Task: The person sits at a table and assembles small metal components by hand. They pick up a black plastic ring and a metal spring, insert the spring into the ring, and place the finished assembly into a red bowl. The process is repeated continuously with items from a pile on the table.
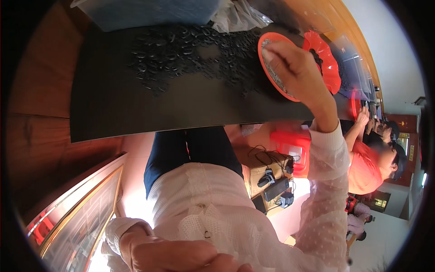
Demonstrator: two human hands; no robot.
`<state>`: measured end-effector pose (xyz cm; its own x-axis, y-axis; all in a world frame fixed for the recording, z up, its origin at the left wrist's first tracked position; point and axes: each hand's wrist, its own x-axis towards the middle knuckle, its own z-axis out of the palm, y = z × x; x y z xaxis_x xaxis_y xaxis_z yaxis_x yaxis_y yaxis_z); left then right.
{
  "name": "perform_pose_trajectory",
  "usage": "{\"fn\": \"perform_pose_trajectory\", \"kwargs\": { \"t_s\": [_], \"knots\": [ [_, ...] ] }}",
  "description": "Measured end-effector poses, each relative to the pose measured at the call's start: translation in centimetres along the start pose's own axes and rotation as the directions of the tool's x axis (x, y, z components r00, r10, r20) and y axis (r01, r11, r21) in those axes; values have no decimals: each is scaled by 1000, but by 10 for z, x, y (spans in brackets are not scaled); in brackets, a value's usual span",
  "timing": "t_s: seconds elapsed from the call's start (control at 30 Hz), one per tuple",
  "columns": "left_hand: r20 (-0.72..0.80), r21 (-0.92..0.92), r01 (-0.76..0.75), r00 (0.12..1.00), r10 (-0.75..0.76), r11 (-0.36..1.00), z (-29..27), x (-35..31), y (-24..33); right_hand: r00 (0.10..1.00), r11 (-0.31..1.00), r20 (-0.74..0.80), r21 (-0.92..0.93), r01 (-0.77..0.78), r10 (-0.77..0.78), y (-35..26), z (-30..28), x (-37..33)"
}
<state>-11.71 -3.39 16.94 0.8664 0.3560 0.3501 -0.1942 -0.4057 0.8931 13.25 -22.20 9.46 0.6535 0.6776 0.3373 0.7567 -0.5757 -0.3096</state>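
Observation:
My right hand reaches over an orange-red bowl at the upper right. Its thumb and fingers are pinched together at the small grey pieces in the bowl; whatever they grip is hidden. Close to my body, at the lower edge, is my left hand. Its fingers are curled and partly cut off, so I cannot see what is inside them. Many loose black ring- and clip-like parts are spread over the dark tabletop to the left of the bowl.
Behind the black parts stand a translucent bin and a clear plastic bag. A red wavy-edged dish with black pieces sits right of the bowl. Below the table are a box with cables and a red stool. Other people work at the right.

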Motion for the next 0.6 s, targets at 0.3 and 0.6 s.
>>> {"fn": "perform_pose_trajectory", "kwargs": {
  "t_s": [0.3, 0.6],
  "knots": [
    [434, -437, -416, 679, 592, 797, 13, 35, -115, 973, 987, 228, -148, 58, -23, -18, 37, -8],
    [582, -273, -57, 785, 212, 960, 34, 29, -161, 954, 948, 296, -289, 136, -46, -18, 54, -2]
  ]
}}
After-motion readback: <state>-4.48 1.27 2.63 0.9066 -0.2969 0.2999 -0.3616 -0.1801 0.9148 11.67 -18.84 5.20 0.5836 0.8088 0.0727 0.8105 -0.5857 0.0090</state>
